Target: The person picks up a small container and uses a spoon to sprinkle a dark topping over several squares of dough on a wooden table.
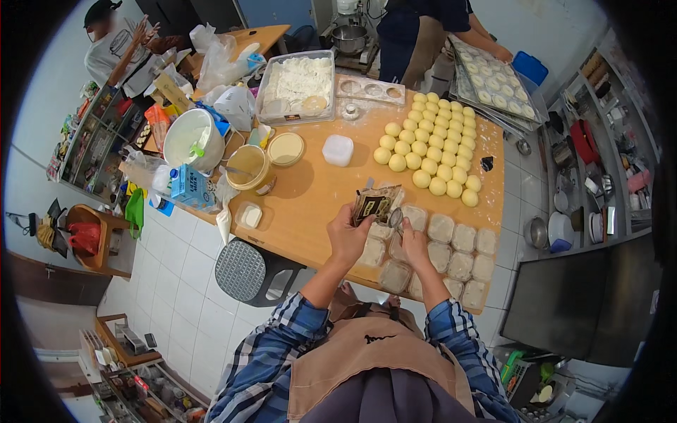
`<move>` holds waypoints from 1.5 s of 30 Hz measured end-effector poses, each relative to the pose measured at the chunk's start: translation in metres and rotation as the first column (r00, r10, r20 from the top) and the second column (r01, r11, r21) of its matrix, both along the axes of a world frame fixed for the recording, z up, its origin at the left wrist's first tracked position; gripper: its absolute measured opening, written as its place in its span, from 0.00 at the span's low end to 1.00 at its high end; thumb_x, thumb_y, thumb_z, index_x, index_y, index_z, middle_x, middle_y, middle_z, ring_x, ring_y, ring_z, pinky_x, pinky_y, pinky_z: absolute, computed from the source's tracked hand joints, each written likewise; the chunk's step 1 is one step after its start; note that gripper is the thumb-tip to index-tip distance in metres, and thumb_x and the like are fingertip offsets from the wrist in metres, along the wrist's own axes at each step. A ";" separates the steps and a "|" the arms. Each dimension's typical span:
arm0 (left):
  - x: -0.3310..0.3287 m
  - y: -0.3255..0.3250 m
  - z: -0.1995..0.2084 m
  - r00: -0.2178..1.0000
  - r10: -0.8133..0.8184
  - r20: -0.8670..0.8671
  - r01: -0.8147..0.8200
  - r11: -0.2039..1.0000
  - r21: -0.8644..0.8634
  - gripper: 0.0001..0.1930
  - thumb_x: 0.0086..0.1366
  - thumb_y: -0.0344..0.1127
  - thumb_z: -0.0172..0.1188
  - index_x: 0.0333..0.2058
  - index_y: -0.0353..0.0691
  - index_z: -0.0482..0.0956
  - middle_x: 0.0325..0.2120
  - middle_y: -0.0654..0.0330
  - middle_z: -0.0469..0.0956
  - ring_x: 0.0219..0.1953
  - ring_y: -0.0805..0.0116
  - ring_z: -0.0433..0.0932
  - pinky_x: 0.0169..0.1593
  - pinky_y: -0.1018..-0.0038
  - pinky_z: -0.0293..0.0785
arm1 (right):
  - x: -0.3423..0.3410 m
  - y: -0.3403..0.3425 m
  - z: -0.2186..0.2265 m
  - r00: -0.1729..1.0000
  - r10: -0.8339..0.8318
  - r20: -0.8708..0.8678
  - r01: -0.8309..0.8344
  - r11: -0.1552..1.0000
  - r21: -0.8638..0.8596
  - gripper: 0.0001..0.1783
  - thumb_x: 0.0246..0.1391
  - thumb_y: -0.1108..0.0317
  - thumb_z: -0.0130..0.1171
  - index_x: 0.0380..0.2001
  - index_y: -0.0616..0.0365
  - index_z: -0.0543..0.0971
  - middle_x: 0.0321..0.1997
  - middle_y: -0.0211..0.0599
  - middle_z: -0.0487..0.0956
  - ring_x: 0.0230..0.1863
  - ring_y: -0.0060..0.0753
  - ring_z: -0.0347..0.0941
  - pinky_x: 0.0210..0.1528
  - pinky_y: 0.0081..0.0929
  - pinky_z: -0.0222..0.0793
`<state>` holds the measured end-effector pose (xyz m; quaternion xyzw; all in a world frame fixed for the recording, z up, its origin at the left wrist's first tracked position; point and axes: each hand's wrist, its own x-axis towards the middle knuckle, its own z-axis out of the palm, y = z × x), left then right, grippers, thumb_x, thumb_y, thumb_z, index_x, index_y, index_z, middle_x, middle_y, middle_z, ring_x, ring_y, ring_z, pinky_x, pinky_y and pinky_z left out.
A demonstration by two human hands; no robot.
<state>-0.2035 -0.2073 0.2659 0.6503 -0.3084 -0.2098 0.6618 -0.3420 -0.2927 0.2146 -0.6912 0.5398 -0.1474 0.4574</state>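
Observation:
My left hand [345, 236] is closed around a small brown and black packet [375, 204], held upright above the table's near edge. Close beside it, my right hand [415, 247] grips a metal spoon [396, 217], its bowl pointing up next to the packet's side. What the packet contains is hidden. Under and around both hands stand rows of small, rounded-square plastic tubs [441, 228] with pale contents. Just beyond them, several rows of round yellow dough balls [437, 155] sit on the wooden table [314, 215].
Left of the tubs are a milk carton [189, 187], a white bucket [194, 141] and a tub of brownish paste [248, 168]. A bin of flour [300, 84] stands farther back. A grey stool [240, 271] is at the near edge. Another person holds trays [493, 81] at far right.

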 end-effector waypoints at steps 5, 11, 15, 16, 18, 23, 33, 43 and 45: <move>0.001 0.003 0.006 0.993 0.006 0.116 -0.017 0.995 0.094 0.12 0.50 0.21 0.60 0.36 0.29 0.73 0.29 0.60 0.77 0.31 0.79 0.74 0.36 0.82 0.71 | 0.001 0.000 0.000 1.000 -0.002 0.000 0.002 1.000 0.003 0.40 0.55 0.40 0.32 0.07 0.66 0.69 0.11 0.45 0.68 0.19 0.42 0.66 0.31 0.34 0.61; 0.001 0.003 0.007 0.993 -0.061 0.101 0.050 0.992 0.115 0.12 0.50 0.21 0.59 0.35 0.30 0.73 0.29 0.59 0.77 0.30 0.79 0.74 0.35 0.82 0.71 | 0.000 -0.002 -0.006 1.000 -0.016 0.003 0.016 1.000 0.003 0.40 0.54 0.39 0.31 0.06 0.63 0.67 0.09 0.41 0.66 0.17 0.38 0.63 0.29 0.32 0.60; 0.000 0.001 0.004 0.995 -0.039 0.096 0.033 0.998 0.060 0.11 0.49 0.21 0.60 0.34 0.30 0.73 0.28 0.59 0.78 0.29 0.79 0.74 0.34 0.82 0.71 | 0.000 0.000 0.001 0.999 -0.013 0.038 0.012 1.000 0.029 0.40 0.54 0.38 0.30 0.06 0.62 0.67 0.08 0.38 0.65 0.15 0.36 0.61 0.26 0.32 0.59; -0.002 0.001 0.007 0.994 -0.027 0.102 0.021 0.998 0.057 0.11 0.49 0.21 0.60 0.34 0.30 0.73 0.28 0.59 0.78 0.29 0.79 0.74 0.34 0.82 0.71 | -0.002 0.000 -0.001 0.999 -0.018 0.033 0.017 0.999 0.041 0.40 0.54 0.38 0.30 0.06 0.62 0.67 0.08 0.38 0.65 0.15 0.35 0.61 0.26 0.32 0.59; -0.003 -0.001 0.009 0.994 -0.013 0.107 0.008 0.999 0.052 0.11 0.49 0.22 0.60 0.34 0.30 0.73 0.28 0.59 0.78 0.28 0.78 0.74 0.33 0.82 0.71 | -0.003 -0.002 -0.003 0.999 -0.021 0.027 0.020 0.998 0.052 0.40 0.54 0.39 0.31 0.06 0.62 0.67 0.08 0.37 0.64 0.15 0.35 0.60 0.25 0.31 0.58; -0.001 -0.005 0.005 0.980 0.045 0.193 -0.049 0.999 0.017 0.13 0.46 0.25 0.63 0.32 0.32 0.73 0.22 0.58 0.77 0.23 0.77 0.74 0.29 0.80 0.70 | -0.005 -0.002 -0.006 0.998 -0.029 0.060 0.026 0.998 0.056 0.39 0.54 0.38 0.31 0.06 0.61 0.66 0.08 0.35 0.64 0.15 0.32 0.60 0.24 0.30 0.57; -0.001 -0.009 0.000 0.987 0.036 0.157 -0.037 0.999 0.004 0.11 0.47 0.24 0.62 0.32 0.32 0.73 0.21 0.58 0.76 0.23 0.77 0.73 0.27 0.79 0.70 | -0.007 -0.007 -0.005 0.998 -0.048 0.049 0.043 0.995 0.086 0.40 0.54 0.37 0.31 0.05 0.61 0.64 0.07 0.34 0.63 0.14 0.32 0.60 0.23 0.29 0.57; 0.010 -0.007 -0.011 0.982 0.015 -0.189 -0.039 0.991 -0.126 0.12 0.50 0.21 0.59 0.35 0.30 0.71 0.29 0.60 0.77 0.30 0.78 0.74 0.35 0.81 0.71 | -0.007 -0.012 -0.012 1.000 -0.020 0.009 0.019 0.994 0.103 0.39 0.53 0.37 0.33 0.07 0.60 0.67 0.09 0.36 0.65 0.15 0.31 0.61 0.24 0.28 0.58; 0.013 -0.007 -0.014 0.968 -0.009 -0.250 -0.029 0.988 -0.149 0.13 0.50 0.20 0.59 0.36 0.30 0.70 0.31 0.59 0.76 0.31 0.77 0.74 0.36 0.81 0.71 | -0.007 -0.010 -0.011 1.000 -0.018 0.010 0.017 0.993 0.120 0.38 0.52 0.37 0.33 0.07 0.60 0.67 0.09 0.35 0.65 0.15 0.31 0.61 0.24 0.28 0.58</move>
